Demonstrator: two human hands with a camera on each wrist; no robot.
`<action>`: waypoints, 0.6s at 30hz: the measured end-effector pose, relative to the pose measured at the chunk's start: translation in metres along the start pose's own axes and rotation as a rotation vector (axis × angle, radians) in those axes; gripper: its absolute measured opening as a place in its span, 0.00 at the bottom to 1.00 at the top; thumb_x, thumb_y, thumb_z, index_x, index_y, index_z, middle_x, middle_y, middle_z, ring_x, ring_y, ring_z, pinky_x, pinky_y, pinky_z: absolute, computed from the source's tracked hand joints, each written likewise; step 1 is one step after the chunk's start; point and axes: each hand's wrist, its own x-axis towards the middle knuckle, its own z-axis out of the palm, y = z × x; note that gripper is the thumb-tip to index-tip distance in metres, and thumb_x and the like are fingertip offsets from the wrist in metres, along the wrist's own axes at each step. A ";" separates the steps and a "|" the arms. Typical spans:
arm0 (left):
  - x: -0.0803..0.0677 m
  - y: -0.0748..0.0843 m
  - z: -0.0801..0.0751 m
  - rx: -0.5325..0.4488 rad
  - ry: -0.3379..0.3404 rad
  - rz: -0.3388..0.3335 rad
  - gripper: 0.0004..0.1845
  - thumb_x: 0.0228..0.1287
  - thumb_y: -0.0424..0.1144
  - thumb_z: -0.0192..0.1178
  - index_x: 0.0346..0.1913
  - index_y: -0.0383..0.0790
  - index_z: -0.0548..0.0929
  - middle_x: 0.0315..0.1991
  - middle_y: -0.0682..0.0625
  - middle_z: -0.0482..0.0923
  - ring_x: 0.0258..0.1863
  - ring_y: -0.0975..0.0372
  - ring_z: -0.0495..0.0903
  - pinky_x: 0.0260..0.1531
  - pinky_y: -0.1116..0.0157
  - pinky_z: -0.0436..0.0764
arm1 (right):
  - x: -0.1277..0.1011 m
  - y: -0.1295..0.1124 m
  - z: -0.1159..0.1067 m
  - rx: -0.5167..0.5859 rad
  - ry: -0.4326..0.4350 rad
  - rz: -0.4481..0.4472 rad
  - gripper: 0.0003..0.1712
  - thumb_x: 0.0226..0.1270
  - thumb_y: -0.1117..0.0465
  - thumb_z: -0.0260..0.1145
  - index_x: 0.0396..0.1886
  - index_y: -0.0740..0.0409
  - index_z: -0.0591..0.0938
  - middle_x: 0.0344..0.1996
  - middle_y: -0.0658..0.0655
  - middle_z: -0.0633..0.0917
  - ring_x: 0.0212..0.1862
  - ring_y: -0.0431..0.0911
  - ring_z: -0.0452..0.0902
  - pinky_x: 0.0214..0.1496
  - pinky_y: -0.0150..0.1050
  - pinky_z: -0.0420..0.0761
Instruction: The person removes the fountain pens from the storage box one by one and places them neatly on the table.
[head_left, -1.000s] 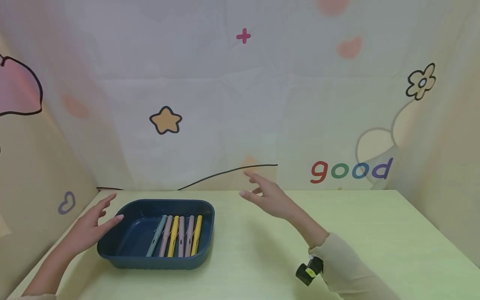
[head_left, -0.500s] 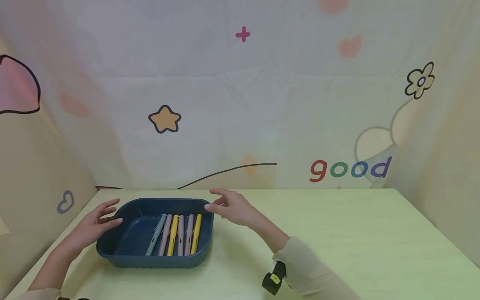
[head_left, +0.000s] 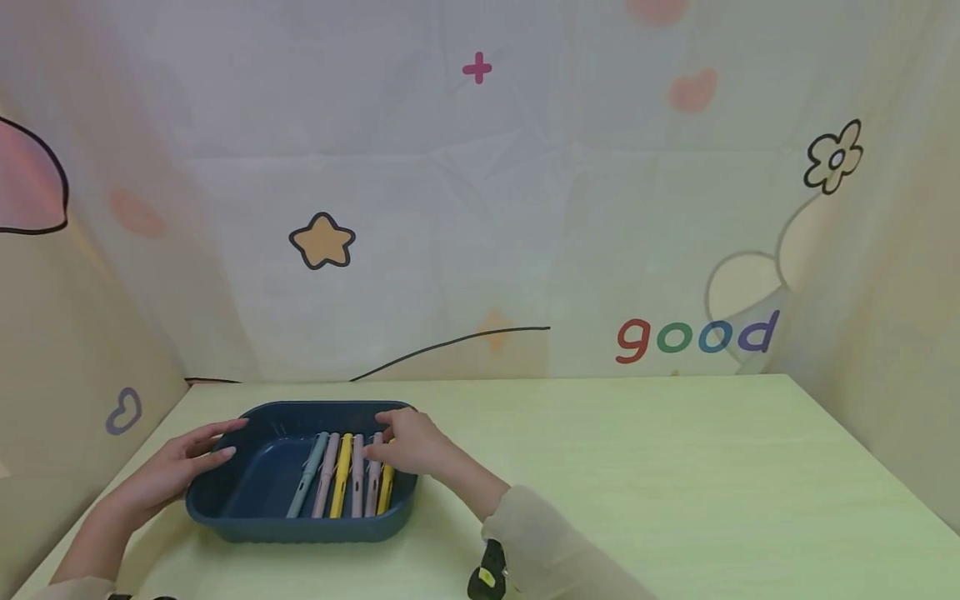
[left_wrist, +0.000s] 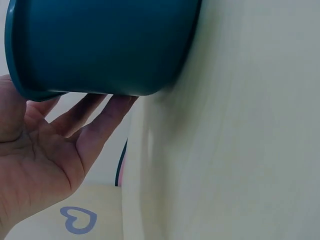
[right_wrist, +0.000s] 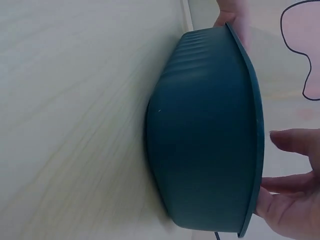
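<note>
A dark blue plastic tray [head_left: 300, 529] stands on the table at the left in the head view. Several clip pens lie side by side in its right half: a teal pen [head_left: 307, 475], pale purple pens [head_left: 326, 475] and yellow pens [head_left: 341, 477]. My left hand [head_left: 176, 467] holds the tray's left side, thumb over the rim and fingers against the outer wall [left_wrist: 100, 55]. My right hand [head_left: 412, 442] reaches across the right rim, thumb and fingers apart above the rightmost pens. It partly covers the yellow pen [head_left: 386, 487] at that end and holds nothing.
The pale green table [head_left: 675, 483] extends to the right of the tray. Behind it hangs a printed cloth [head_left: 420, 250] with a star and the word "good". Cloth side walls flank the table.
My right hand has moved left and down, from over the table to over the tray's right end. My left hand has closed in on the left rim.
</note>
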 end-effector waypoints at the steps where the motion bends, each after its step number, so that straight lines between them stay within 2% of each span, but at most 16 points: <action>1: 0.000 -0.001 -0.001 -0.017 -0.008 -0.008 0.30 0.68 0.44 0.50 0.68 0.38 0.56 0.67 0.27 0.44 0.61 0.39 0.57 0.44 0.57 0.76 | 0.001 -0.002 0.002 -0.027 -0.008 0.007 0.29 0.60 0.58 0.63 0.60 0.66 0.71 0.33 0.60 0.83 0.31 0.43 0.77 0.39 0.33 0.78; 4: 0.000 -0.004 -0.001 -0.050 -0.026 -0.020 0.29 0.68 0.44 0.50 0.69 0.42 0.56 0.67 0.27 0.44 0.58 0.44 0.63 0.40 0.58 0.78 | 0.004 -0.006 0.006 -0.087 -0.025 0.026 0.29 0.60 0.58 0.63 0.59 0.67 0.71 0.37 0.60 0.84 0.28 0.43 0.77 0.42 0.35 0.78; 5: -0.001 -0.004 -0.001 -0.055 -0.029 -0.023 0.29 0.68 0.45 0.50 0.69 0.43 0.56 0.67 0.27 0.44 0.57 0.45 0.65 0.39 0.58 0.78 | 0.005 -0.008 0.006 -0.100 -0.031 0.039 0.29 0.60 0.58 0.62 0.59 0.67 0.71 0.39 0.61 0.84 0.30 0.43 0.78 0.43 0.36 0.78; 7: -0.001 -0.004 -0.001 -0.068 -0.035 -0.028 0.29 0.68 0.45 0.50 0.69 0.44 0.56 0.67 0.27 0.43 0.57 0.46 0.65 0.39 0.58 0.78 | 0.007 -0.010 0.008 -0.135 -0.040 0.059 0.24 0.60 0.59 0.63 0.53 0.68 0.75 0.39 0.59 0.83 0.29 0.43 0.78 0.39 0.35 0.79; 8: -0.001 -0.004 -0.001 -0.073 -0.035 -0.034 0.30 0.68 0.45 0.50 0.69 0.45 0.56 0.67 0.27 0.43 0.56 0.46 0.66 0.39 0.57 0.78 | 0.008 -0.012 0.009 -0.151 -0.046 0.067 0.20 0.61 0.59 0.62 0.48 0.69 0.77 0.36 0.59 0.83 0.27 0.43 0.77 0.34 0.33 0.78; 10: -0.002 -0.004 -0.001 -0.076 -0.034 -0.045 0.30 0.67 0.46 0.50 0.69 0.46 0.55 0.67 0.27 0.43 0.57 0.45 0.65 0.39 0.57 0.78 | 0.010 -0.014 0.011 -0.196 -0.059 0.082 0.12 0.61 0.60 0.62 0.35 0.67 0.78 0.23 0.55 0.79 0.20 0.42 0.72 0.25 0.30 0.73; 12: -0.002 -0.003 -0.002 -0.078 -0.033 -0.055 0.31 0.67 0.46 0.51 0.70 0.46 0.55 0.67 0.28 0.43 0.57 0.45 0.65 0.40 0.57 0.78 | 0.013 -0.015 0.015 -0.248 -0.066 0.088 0.11 0.62 0.61 0.61 0.24 0.63 0.75 0.13 0.52 0.69 0.15 0.41 0.65 0.17 0.29 0.65; 13: -0.002 -0.003 -0.002 -0.076 -0.032 -0.060 0.31 0.67 0.46 0.51 0.70 0.46 0.54 0.68 0.28 0.43 0.58 0.44 0.64 0.41 0.57 0.78 | 0.014 -0.016 0.016 -0.281 -0.064 0.095 0.13 0.63 0.61 0.60 0.20 0.61 0.73 0.11 0.51 0.67 0.14 0.40 0.63 0.16 0.29 0.63; 15: -0.002 -0.004 -0.003 -0.076 -0.037 -0.062 0.32 0.67 0.46 0.51 0.70 0.46 0.53 0.68 0.28 0.42 0.59 0.43 0.63 0.41 0.56 0.78 | 0.016 -0.017 0.022 -0.340 -0.053 0.117 0.14 0.62 0.62 0.60 0.18 0.59 0.73 0.11 0.50 0.65 0.13 0.40 0.63 0.15 0.29 0.63; 18: -0.001 -0.004 -0.003 -0.083 -0.043 -0.065 0.33 0.66 0.45 0.52 0.70 0.46 0.53 0.68 0.28 0.42 0.60 0.42 0.62 0.42 0.56 0.78 | 0.018 -0.019 0.029 -0.436 -0.027 0.156 0.11 0.62 0.62 0.60 0.20 0.58 0.75 0.12 0.50 0.68 0.14 0.40 0.64 0.15 0.29 0.64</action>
